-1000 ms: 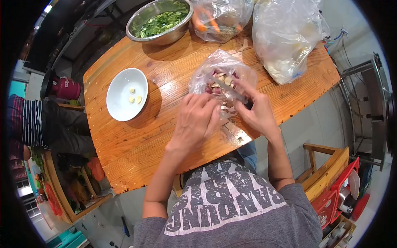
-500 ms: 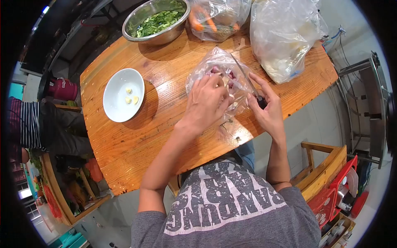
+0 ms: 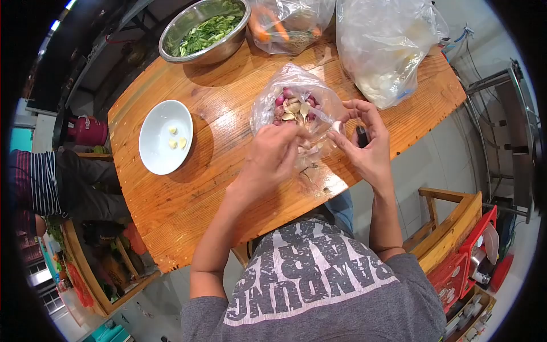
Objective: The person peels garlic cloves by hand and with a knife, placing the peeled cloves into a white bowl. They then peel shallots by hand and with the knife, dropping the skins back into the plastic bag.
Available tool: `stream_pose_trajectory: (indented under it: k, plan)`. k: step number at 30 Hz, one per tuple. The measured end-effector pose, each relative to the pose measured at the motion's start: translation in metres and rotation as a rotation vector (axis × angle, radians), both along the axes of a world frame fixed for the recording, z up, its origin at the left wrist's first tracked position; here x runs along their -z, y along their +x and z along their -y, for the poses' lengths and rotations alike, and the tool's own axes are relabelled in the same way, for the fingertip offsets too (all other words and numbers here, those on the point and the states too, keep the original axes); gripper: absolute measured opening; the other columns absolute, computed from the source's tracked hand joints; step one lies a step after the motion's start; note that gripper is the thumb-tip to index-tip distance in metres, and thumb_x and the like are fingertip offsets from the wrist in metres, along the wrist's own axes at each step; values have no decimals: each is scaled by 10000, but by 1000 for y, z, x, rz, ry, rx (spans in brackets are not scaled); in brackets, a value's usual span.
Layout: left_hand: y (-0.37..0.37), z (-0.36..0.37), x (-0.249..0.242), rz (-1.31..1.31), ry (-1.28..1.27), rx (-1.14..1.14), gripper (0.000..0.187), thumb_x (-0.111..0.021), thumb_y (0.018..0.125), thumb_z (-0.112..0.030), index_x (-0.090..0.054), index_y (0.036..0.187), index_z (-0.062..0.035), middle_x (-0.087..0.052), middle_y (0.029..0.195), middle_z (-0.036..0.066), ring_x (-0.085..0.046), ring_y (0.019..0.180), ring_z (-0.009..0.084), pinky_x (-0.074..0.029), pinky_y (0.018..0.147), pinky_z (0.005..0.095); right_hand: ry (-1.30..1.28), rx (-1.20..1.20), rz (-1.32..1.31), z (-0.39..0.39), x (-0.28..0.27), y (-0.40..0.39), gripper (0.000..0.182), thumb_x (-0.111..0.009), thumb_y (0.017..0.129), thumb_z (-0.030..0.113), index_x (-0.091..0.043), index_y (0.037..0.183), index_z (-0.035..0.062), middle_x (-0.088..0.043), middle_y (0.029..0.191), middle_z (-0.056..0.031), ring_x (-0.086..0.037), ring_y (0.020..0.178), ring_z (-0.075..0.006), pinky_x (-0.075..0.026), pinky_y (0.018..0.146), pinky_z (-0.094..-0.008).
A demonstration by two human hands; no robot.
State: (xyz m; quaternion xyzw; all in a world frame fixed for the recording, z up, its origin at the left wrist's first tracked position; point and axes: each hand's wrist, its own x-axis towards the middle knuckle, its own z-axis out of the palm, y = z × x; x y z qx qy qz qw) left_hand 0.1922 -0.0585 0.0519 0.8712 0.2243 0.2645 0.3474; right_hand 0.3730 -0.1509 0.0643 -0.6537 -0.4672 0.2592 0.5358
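Observation:
A clear plastic bag point(image 3: 290, 74) lies open on the wooden table, showing garlic point(image 3: 293, 106) and small red onions point(image 3: 280, 100). My left hand point(image 3: 272, 154) is at the bag's near left edge, fingertips drawn together; whatever they grip is unclear. To the right of the bag, my right hand point(image 3: 369, 139) pinches a pale garlic clove point(image 3: 337, 126) between thumb and fingers and keeps a knife by its black handle point(image 3: 362, 137) in the palm. The blade points up and left over the bag. Several peeled cloves point(image 3: 172, 144) rest in a white bowl point(image 3: 152, 157).
A steel bowl point(image 3: 166, 50) of chopped greens point(image 3: 208, 35) stands at the back left of the table point(image 3: 194, 228). Beside it are a bag with carrots point(image 3: 279, 27) and a large plastic bag point(image 3: 382, 51). A person in a striped top point(image 3: 48, 182) is at the far left.
My right fingers now hold a clove. My left hand has drawn back toward me, uncovering the garlic in the bag. The view has shifted slightly.

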Motion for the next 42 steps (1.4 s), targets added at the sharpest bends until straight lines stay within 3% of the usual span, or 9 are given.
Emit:
stream_pose_trajectory:
  k: [3,6,9,11,19,24,29,39,42]
  plan:
    - [3,-3,-9,85,-223,-140,179,-582,871,-98,-596,1030,-17,-639,899,69,-614,812,169,-488,707,301,77,-86,-97,-10,0,-8,610,-718,726,12,-423,1258,46,-578,930,-63,-572,739,-95,-482,632,-251]
    - [4,-10,-11,242,-899,-78,265,-622,876,-147,-568,1077,17,-633,891,60,-616,812,114,-508,683,237,101,-170,-64,-24,0,-22,711,-700,711,-18,-352,1327,60,-551,992,-104,-587,833,-146,-490,683,-278]
    - [0,-19,0,265,-1021,-61,300,-650,851,-96,-542,1085,58,-648,933,87,-632,830,115,-521,723,230,183,-216,129,-35,13,-25,797,-714,695,4,-306,1376,61,-477,1111,-150,-567,901,-185,-489,719,-305]
    - [-5,-15,3,252,-1021,-105,296,-653,843,-75,-547,1091,46,-651,952,89,-630,820,110,-522,723,231,121,-294,8,-31,15,-29,789,-721,698,21,-313,1372,58,-468,1126,-149,-560,877,-180,-490,702,-305]
    - [-7,-3,20,337,-980,-158,257,-648,844,-88,-614,1089,-17,-656,839,15,-582,714,56,-473,620,195,-188,-230,-186,-1,18,-13,457,-598,870,191,-417,1276,84,-566,663,-106,-576,625,-218,-445,608,-311]
    - [-13,2,15,330,-1048,-174,241,-649,834,-40,-608,1063,24,-651,1006,78,-620,783,79,-519,649,232,-30,-274,-10,6,23,-28,364,-550,912,222,-479,1247,98,-643,841,-156,-635,711,-272,-470,647,-343]
    - [-16,2,23,463,-1116,-185,198,-620,804,52,-597,1001,41,-656,938,95,-648,813,126,-540,698,241,-75,-347,152,8,28,-29,372,-567,902,239,-518,1251,121,-654,1009,-134,-659,801,-286,-498,690,-355]
    - [-18,3,21,397,-1112,-212,199,-591,744,79,-600,934,18,-662,816,72,-632,689,90,-494,513,172,-109,-396,44,9,27,-30,375,-567,900,228,-529,1254,109,-642,1072,-157,-655,905,-294,-498,754,-347]
    - [-20,1,28,413,-1115,-210,160,-602,732,83,-584,861,-9,-658,816,68,-622,691,87,-496,549,187,-68,-405,-41,8,30,-30,369,-566,901,222,-530,1249,104,-636,1094,-157,-643,954,-302,-492,792,-352]
